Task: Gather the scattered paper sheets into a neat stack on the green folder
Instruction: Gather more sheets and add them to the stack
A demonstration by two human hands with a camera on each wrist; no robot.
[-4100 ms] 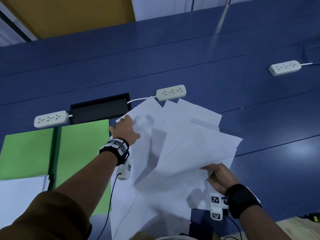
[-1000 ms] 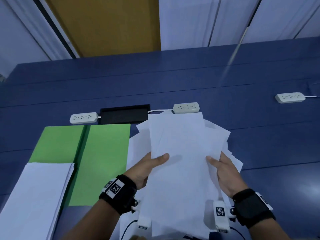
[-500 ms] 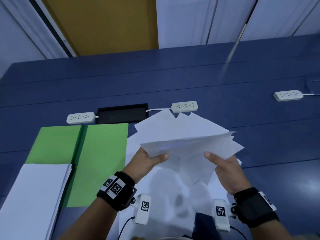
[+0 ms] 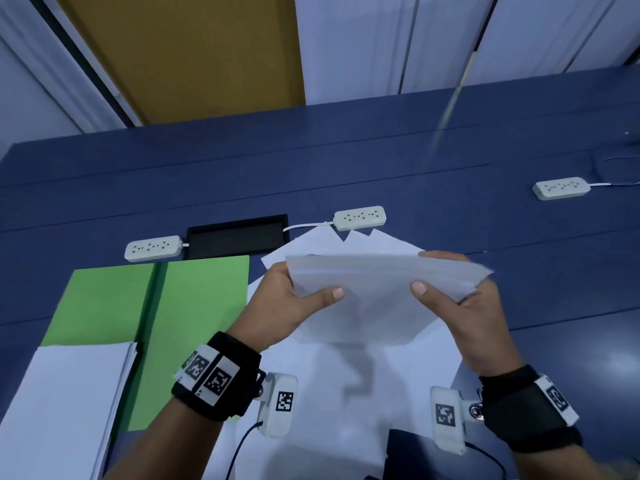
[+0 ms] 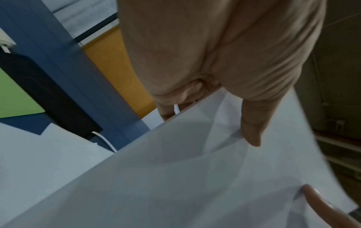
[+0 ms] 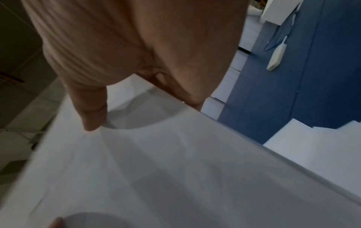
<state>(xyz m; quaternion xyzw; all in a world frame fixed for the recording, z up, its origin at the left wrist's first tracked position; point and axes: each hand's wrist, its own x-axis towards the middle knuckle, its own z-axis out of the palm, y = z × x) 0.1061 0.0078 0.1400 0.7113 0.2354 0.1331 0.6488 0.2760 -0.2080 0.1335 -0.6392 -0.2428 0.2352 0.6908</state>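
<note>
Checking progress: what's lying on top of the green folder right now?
A white paper stack covers the green folder at its near left part; whatever lies beneath it is hidden. The rest is bare.

blue table (image 4: 346, 174), green folder (image 4: 204, 299), power strips (image 4: 360, 218)

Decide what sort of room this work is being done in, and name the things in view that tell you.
Probably an office or meeting room. A long blue table carries several white power strips, there is a black cable box set in it, and a green folder lies beside loose paper sheets.
</note>
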